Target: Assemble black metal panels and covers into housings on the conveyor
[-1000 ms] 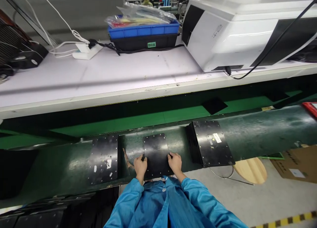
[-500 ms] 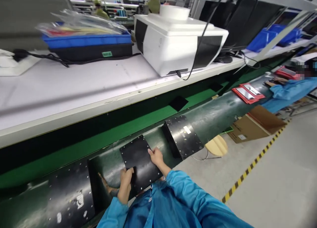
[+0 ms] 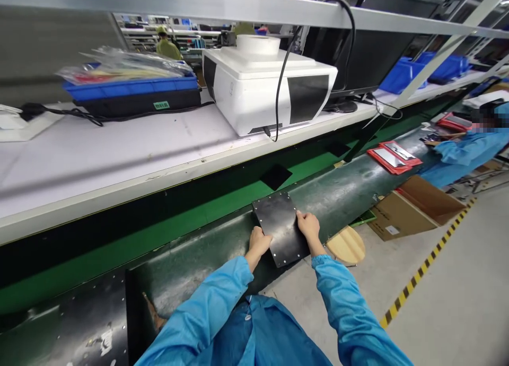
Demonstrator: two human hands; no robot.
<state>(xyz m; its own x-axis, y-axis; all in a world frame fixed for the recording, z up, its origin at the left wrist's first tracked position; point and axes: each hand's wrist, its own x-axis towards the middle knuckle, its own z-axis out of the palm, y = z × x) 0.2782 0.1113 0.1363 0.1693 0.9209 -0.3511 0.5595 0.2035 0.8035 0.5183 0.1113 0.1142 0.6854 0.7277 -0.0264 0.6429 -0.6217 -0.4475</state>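
A flat black panel (image 3: 281,229), dotted with small light spots along its edges, is between my two hands above the dark green work surface (image 3: 191,270). My left hand (image 3: 259,243) grips its left edge, thumb on top. At the opposite edge, my right hand (image 3: 309,227) is closed on the panel, with fingers partly hidden beneath. The panel covers the place of the labelled black box; whether it rests on that box I cannot tell. Another black box (image 3: 93,323), with worn white patches, lies at the lower left.
A white shelf (image 3: 170,143) runs behind, bearing a white machine (image 3: 274,90) and a blue tray (image 3: 135,85) of plastic bags. Red-framed pieces (image 3: 393,156) lie farther right, near a co-worker's blue sleeve (image 3: 469,148). A cardboard box (image 3: 405,215) and round stool (image 3: 347,245) stand on the floor.
Both hands have carried the black panel to the right and away from my body, over the labelled black box, which is now covered. The camera view has tilted upward slightly.
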